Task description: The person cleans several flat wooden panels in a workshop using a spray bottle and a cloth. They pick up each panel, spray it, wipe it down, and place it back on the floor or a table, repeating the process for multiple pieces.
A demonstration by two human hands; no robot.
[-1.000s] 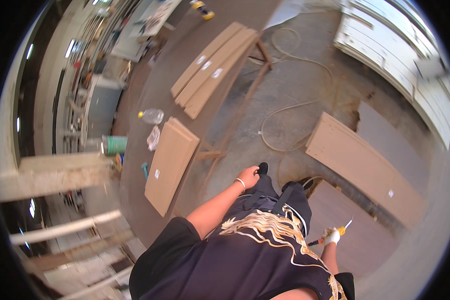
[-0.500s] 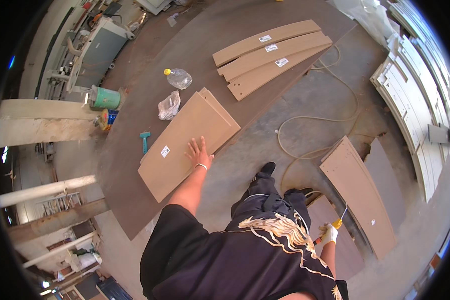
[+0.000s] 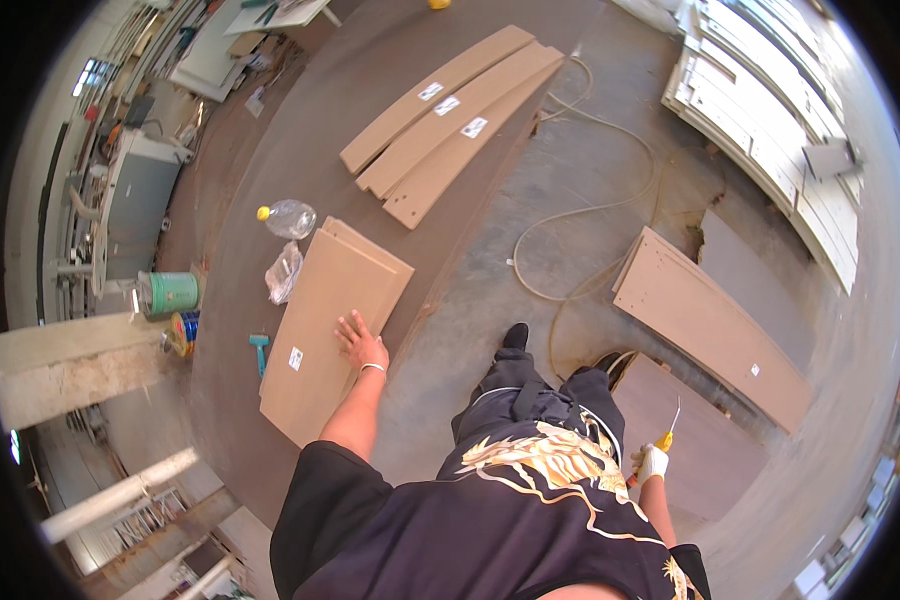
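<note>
My left hand (image 3: 359, 343) lies flat with fingers spread on a brown panel (image 3: 310, 375), near its right edge. The panel carries a white label and rests on another panel that peeks out at its far end, both on a large dark brown table (image 3: 232, 420). Low on the right, my gloved right hand (image 3: 652, 463) grips a yellow air blow gun (image 3: 664, 441), its thin metal nozzle pointing away from me. Left of the panels are a clear bottle (image 3: 292, 219) with a yellow cap, a crumpled plastic bag (image 3: 284, 273) and a teal scraper-like tool (image 3: 260, 350).
Three long labelled boards (image 3: 450, 125) lie fanned out farther up the table. A pale hose (image 3: 523, 240) loops over the floor. Brown panels (image 3: 710, 325) stand low at the right, with white panels (image 3: 760, 130) stacked beyond. A green bucket (image 3: 170, 292) sits past the table's left edge.
The whole view has shifted and turned, so the table and boards appear farther left. My left hand is still on the panel, and my right hand still holds the blow gun.
</note>
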